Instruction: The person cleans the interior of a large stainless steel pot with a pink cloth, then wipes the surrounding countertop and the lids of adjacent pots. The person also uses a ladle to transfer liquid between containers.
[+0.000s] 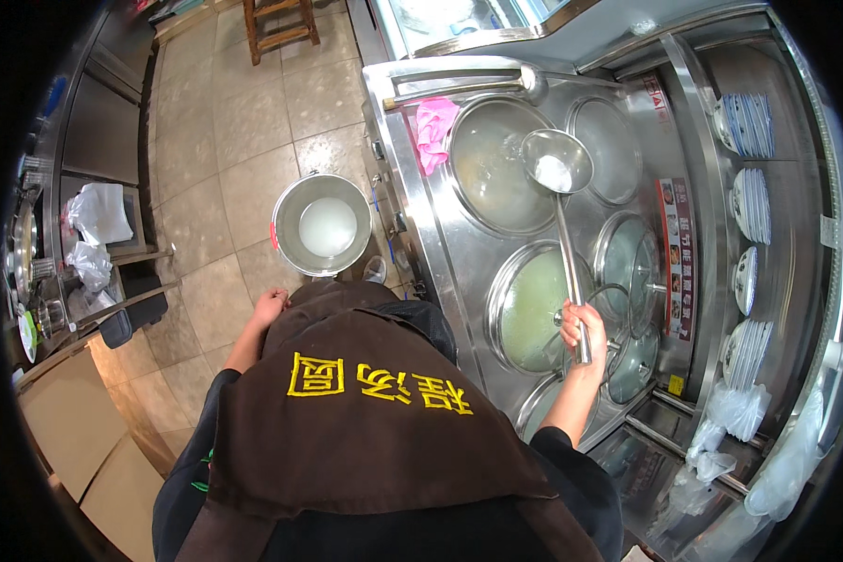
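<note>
My right hand [580,329] is closed around the long steel handle of a large ladle [558,161]. The ladle's bowl hangs over the right edge of an uncovered round pot [499,165] of cloudy liquid, set in the steel counter. Below that pot is another pot with a glass lid [534,309], greenish inside, which the ladle handle crosses. My left hand [272,303] hangs low beside my brown apron [379,435], fingers loosely curled; whether it holds anything cannot be told. A steel bucket [323,225] with whitish liquid at its bottom stands on the floor ahead of me.
A pink cloth [435,133] lies on the steel counter [421,204], below a second ladle [464,89]. Glass-lidded pots [625,260] sit farther right. Stacked plates [748,204] stand on the right shelf. A wooden stool [281,31] is on the tiled floor; plastic bags [91,263] lie left.
</note>
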The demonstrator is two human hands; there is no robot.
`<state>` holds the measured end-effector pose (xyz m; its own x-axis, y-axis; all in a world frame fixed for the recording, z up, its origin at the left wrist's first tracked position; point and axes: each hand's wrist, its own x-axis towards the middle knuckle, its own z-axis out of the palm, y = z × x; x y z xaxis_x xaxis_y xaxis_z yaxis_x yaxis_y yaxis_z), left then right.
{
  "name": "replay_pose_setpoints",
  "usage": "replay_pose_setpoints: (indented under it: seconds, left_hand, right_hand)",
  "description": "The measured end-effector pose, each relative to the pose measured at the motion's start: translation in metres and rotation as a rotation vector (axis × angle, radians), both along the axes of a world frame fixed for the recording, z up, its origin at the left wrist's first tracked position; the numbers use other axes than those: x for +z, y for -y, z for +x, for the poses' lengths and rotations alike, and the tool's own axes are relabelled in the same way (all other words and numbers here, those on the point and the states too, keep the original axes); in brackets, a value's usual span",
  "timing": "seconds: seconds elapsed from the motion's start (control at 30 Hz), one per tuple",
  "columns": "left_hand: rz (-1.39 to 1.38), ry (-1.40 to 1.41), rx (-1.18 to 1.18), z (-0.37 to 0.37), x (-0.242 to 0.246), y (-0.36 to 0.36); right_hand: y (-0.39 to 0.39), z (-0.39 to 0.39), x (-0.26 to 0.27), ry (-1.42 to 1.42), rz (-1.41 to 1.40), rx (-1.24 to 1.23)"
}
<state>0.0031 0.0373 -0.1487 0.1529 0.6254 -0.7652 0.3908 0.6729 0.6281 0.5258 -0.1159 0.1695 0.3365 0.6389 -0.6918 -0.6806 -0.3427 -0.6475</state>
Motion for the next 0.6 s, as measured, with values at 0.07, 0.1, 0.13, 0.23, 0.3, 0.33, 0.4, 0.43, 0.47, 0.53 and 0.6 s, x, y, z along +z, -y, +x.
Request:
replay_pose_setpoints:
  seconds: [0.07,0.1,0.13,0.23,0.3,0.33,0.4,0.43,0.47,0.53,0.6]
  left_hand:
    - [-0.002,-0.013,0.010,0.001,0.002,0.001]
    - [-0.003,-0.018,0.016,0.002,0.004,0.001]
    - [0.014,-0.051,-0.014,0.002,0.006,0.001]
    - [0.037,-0.165,-0.108,0.000,0.018,0.002]
    - [0.021,-0.241,-0.171,-0.004,0.027,0.001]
    - [0.010,-0.254,-0.172,-0.004,0.029,0.000]
    - [-0.017,-0.236,-0.143,-0.002,0.032,0.001]
    - [-0.012,-0.248,-0.146,0.000,0.032,0.001]
    - [-0.017,-0.254,-0.145,0.001,0.031,0.000]
    - [-0.011,-0.258,-0.172,0.004,0.028,-0.002]
    - [-0.009,-0.254,-0.213,0.008,0.026,-0.004]
  right_hand:
    - [-0.004,-0.007,0.001,0.087,-0.089,0.042]
    - [-0.006,-0.010,0.001,0.118,-0.104,0.071]
    - [-0.008,-0.013,0.001,0.126,-0.110,0.077]
    - [-0.014,-0.022,-0.001,0.228,-0.219,0.151]
    - [-0.016,-0.026,0.001,0.307,-0.288,0.202]
    - [-0.015,-0.027,0.003,0.359,-0.332,0.232]
    - [-0.012,-0.028,0.007,0.503,-0.413,0.277]
    - [-0.010,-0.029,0.008,0.577,-0.415,0.285]
    - [-0.007,-0.029,0.009,0.662,-0.435,0.276]
    - [0.001,-0.028,0.009,0.845,-0.475,0.322]
    - [0.010,-0.025,0.007,1.010,-0.549,0.345]
